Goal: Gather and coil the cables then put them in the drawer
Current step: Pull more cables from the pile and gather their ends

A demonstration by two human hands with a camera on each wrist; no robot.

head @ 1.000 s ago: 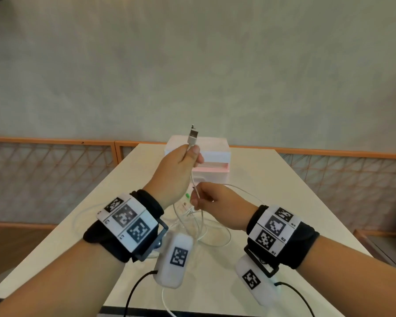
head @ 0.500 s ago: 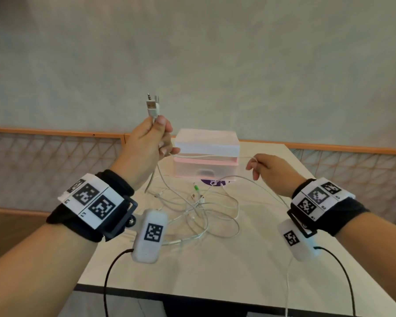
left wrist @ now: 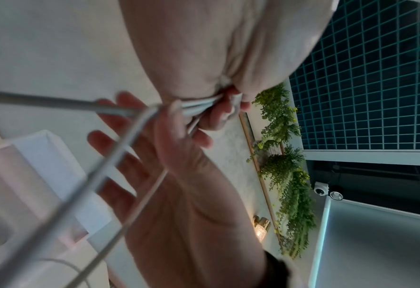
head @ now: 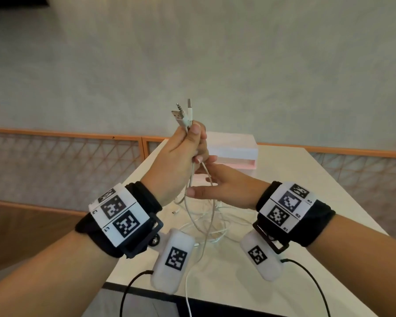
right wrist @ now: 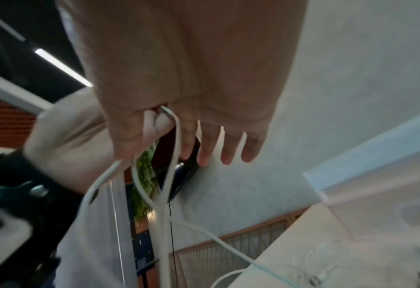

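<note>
Cables: white, several, plug ends bunched up above the left hand, which is fisted tight round the strands just under the plugs. Rest of the cables hang down from that fist to a loose tangled heap on the desk, and one strand drops off the near desk edge. Right hand just below and beside the left, fingers straight and spread, palm against the hanging strands, gripping nothing as far as the wrist views show. Drawer box, pink and white, sits at the far end of the desk behind the hands; can't tell whether the drawer is open.

Judgement: gathering step, coiling not started.

Risks: heap on the desk looks crossed over itself, so pulling up or winding now would likely tighten a knot. The flat right hand has no grip, so strands could slide off it and loops come out uneven. The strand over the edge could snag or drag the heap off. Plugs could slip from the fist if tugged.
</note>
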